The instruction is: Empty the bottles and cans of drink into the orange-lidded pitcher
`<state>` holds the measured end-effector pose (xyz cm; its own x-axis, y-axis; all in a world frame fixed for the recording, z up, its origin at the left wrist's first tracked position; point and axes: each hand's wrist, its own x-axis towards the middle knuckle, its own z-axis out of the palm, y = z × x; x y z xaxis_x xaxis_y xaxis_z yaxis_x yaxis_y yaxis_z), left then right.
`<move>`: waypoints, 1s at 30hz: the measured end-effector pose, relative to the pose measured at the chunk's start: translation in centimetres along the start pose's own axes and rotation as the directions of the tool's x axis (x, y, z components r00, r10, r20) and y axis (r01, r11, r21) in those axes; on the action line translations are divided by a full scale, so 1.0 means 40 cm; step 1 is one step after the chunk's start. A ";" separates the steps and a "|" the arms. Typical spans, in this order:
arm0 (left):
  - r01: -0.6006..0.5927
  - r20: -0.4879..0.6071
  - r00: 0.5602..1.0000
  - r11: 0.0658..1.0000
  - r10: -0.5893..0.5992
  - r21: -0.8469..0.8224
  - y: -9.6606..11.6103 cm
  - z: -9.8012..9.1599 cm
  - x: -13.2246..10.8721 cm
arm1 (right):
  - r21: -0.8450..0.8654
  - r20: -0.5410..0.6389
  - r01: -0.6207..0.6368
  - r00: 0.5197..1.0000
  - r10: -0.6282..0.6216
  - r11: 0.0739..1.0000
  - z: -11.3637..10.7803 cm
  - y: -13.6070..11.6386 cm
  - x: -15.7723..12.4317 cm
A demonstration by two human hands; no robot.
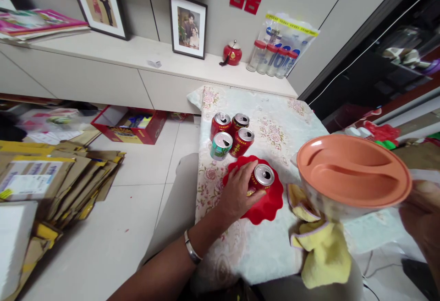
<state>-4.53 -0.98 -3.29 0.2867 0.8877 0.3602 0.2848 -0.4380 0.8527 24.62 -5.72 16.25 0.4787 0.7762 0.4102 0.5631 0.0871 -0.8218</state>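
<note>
My left hand [239, 191] is wrapped round a red drink can [261, 178] that stands on a red scalloped plate [266, 207] on the floral-clothed table [275, 122]. My right hand [424, 214] holds up a bowl with an orange lid [354, 172] at the right, close to the camera; only part of that hand shows. Under the bowl lies a yellow cloth [323, 250]. Behind the plate stand three red cans [233, 129] and one green can [221, 146], all opened.
A low white cabinet [137, 58] along the wall carries framed photos, a red pot [232, 53] and red-capped jars [273, 58]. Flattened cardboard [58, 177] and a red box [132, 124] lie on the tiled floor at left.
</note>
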 end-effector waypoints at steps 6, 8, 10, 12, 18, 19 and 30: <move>-0.010 0.004 1.000 1.000 0.010 -0.005 -0.002 0.001 0.000 | -0.158 0.091 -0.028 0.995 0.043 0.987 0.000 -0.038 -0.019; -0.008 0.005 1.000 1.000 0.008 -0.006 -0.003 0.000 0.000 | -0.198 0.144 0.047 0.989 -0.019 0.979 0.010 -0.055 -0.032; -0.007 0.007 1.000 1.000 0.007 -0.009 -0.004 0.000 0.000 | -0.240 0.183 0.142 0.978 -0.099 0.960 0.019 -0.065 -0.036; -0.010 0.013 1.000 1.000 0.010 -0.014 -0.004 -0.001 -0.001 | -0.280 0.232 0.247 0.955 -0.184 0.928 0.023 -0.065 -0.032; -0.018 0.001 1.000 1.000 0.018 -0.020 -0.002 -0.002 -0.003 | -0.324 0.332 0.404 0.895 -0.297 0.855 0.022 -0.053 -0.009; -0.018 0.000 1.000 1.000 0.018 -0.021 -0.002 -0.002 -0.003 | -0.329 0.340 0.429 0.885 -0.319 0.841 0.024 -0.053 -0.007; -0.055 -0.023 0.998 0.998 0.055 -0.007 -0.005 0.003 -0.004 | -0.341 0.413 0.534 0.824 -0.387 0.774 0.034 -0.053 0.006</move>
<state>-4.51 -1.06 -3.56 0.2807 0.8652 0.4154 0.2621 -0.4855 0.8340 22.61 -4.88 17.55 -0.1014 0.8644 0.4924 0.9208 0.2689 -0.2824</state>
